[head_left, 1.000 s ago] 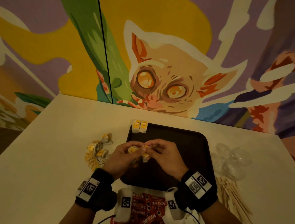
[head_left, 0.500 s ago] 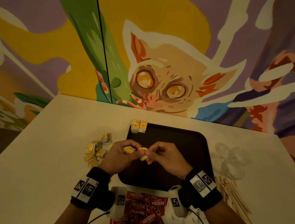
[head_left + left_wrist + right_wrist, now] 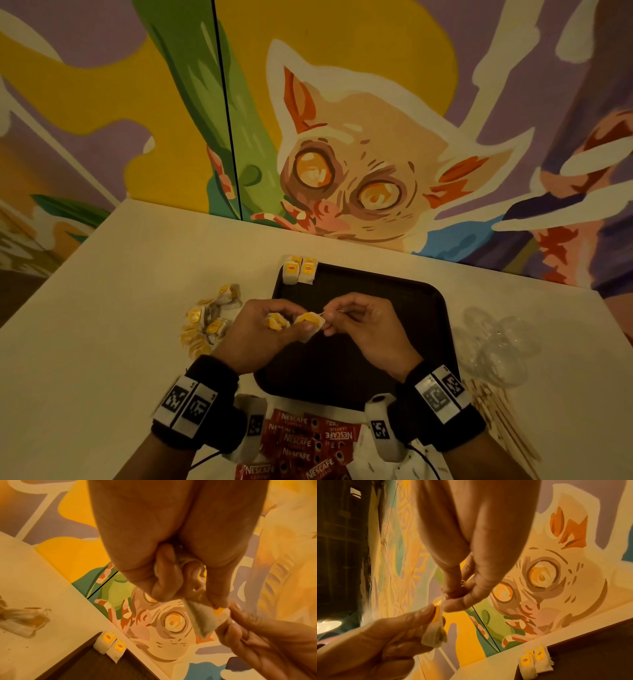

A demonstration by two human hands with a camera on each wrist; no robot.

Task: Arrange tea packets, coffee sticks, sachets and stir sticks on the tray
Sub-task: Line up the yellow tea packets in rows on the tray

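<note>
Tea packets are held in both hands, above the near left part of the dark tray (image 3: 404,298), in the lower middle of the head view. One tea packet (image 3: 310,323) is pinched by the thumb and fingers of the left hand (image 3: 260,337), and its top end is pinched by the fingertips of the right hand (image 3: 368,329). The two hands are close together, joined only by this packet. A second packet (image 3: 274,322) is tucked under the curled fingers of the left hand.

The pinched packet is seen as a small, soft, white pouch with a yellow tag at the top. In the left wrist view it hangs down between the two hands (image 3: 202,618).

Two more packets (image 3: 299,270) are laid side by side, touching, on the far left corner of the tray. A loose pile of packets (image 3: 207,322) is left on the surface (image 3: 102,342), just left of the tray. Red coffee sticks (image 3: 301,445) are spread at the near edge, between the wrists. Wooden stir sticks (image 3: 503,421) are seen at the lower right, and clear plastic things (image 3: 496,346), too blurred to be named, are right of the tray.

Most of the tray floor is bare and dark. Its far edge is near the painted wall (image 3: 342,137).
</note>
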